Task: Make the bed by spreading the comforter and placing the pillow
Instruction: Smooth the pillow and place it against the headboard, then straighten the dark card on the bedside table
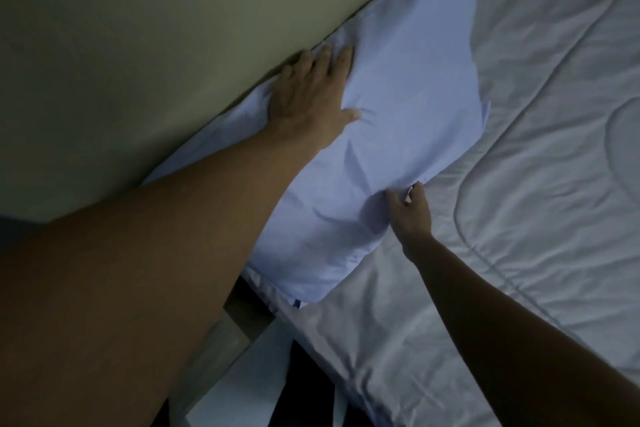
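A pale blue-white pillow (pixel 391 107) lies at the head of the bed, against the wall. My left hand (pixel 311 97) rests flat on its upper left side, fingers spread, pressing near the wall. My right hand (pixel 412 211) pinches the pillow's lower edge where it meets the comforter. The white quilted comforter (pixel 519 166) lies spread over the bed to the right, with stitched curved lines and small wrinkles.
A beige wall (pixel 156 28) runs along the head of the bed on the left. Below the pillow the bed's near corner (pixel 298 302) shows, with a dark gap and pale floor (pixel 235 374) beside it.
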Available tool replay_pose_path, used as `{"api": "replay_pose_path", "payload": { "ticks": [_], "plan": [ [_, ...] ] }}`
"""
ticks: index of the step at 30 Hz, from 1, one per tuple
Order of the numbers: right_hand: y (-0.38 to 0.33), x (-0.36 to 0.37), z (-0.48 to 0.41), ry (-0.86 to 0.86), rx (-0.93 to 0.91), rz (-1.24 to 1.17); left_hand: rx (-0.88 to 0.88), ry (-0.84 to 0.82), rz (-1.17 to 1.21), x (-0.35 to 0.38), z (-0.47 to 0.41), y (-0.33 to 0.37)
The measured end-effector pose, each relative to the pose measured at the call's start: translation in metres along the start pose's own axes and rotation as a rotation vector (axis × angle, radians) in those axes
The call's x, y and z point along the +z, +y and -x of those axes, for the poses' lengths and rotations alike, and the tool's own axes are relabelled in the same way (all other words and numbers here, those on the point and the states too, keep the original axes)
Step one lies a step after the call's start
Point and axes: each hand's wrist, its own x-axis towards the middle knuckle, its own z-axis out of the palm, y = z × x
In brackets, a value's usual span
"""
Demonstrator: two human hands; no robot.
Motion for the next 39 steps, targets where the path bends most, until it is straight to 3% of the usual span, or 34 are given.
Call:
{"api": "replay_pose_path", "payload": {
  "ticks": [3, 6, 8, 14, 23, 28, 39],
  "plan": [
    [-0.011, 0.001, 0.024, 0.097, -0.193, 0.207, -0.025, 0.059, -0.056, -0.007, 0.037, 0.005],
    [-0.026, 0.003, 0.059, 0.073, -0.503, 0.279, -0.085, 0.080, -0.044, -0.008, 0.095, 0.004],
    [-0.036, 0.004, 0.081, 0.005, -0.695, 0.304, -0.134, 0.095, -0.025, -0.010, 0.134, 0.000],
    [-0.064, 0.016, 0.143, -0.289, -0.996, 0.348, -0.361, 0.085, 0.075, -0.021, 0.241, -0.010],
    [-0.055, 0.088, 0.230, -0.732, -1.200, 0.514, -0.829, -0.089, 0.216, -0.009, 0.422, -0.043],
    [-0.023, 0.135, 0.281, -0.922, -1.253, 0.657, -0.999, -0.093, 0.310, 0.019, 0.505, -0.053],
    [0.071, 0.230, 0.322, -1.113, -1.312, 0.922, -1.246, -0.121, 0.572, 0.124, 0.611, -0.067]
  ]
}}
